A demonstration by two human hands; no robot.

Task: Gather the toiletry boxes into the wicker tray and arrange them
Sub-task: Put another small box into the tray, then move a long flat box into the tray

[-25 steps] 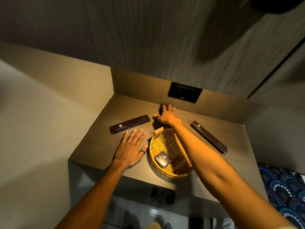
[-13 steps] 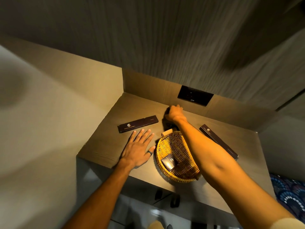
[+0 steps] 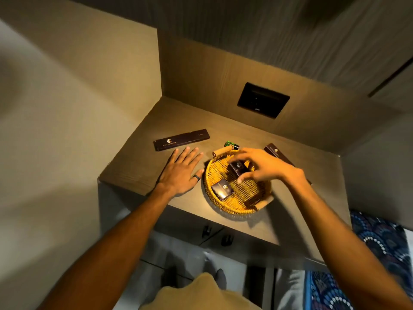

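A round wicker tray (image 3: 245,204) sits near the front edge of a wooden shelf. One small dark box (image 3: 222,189) lies inside it at the left. My right hand (image 3: 266,167) hovers over the tray, fingers pinched on a second small dark box (image 3: 238,168). My left hand (image 3: 182,173) lies flat and open on the shelf, just left of the tray, a ring on one finger. A long dark box (image 3: 181,139) lies beyond my left hand. Another long dark box (image 3: 273,152) lies to the right, mostly hidden by my right hand.
A small green object (image 3: 231,144) lies behind the tray near its handle. A dark wall panel (image 3: 263,100) is set in the back wall. Walls close the shelf (image 3: 134,173) at the left and back. Patterned blue fabric (image 3: 380,242) shows at lower right.
My right hand drew back from the shelf's rear, carrying a small dark box over the tray. A green object now shows where the hand was. My left hand stayed flat.
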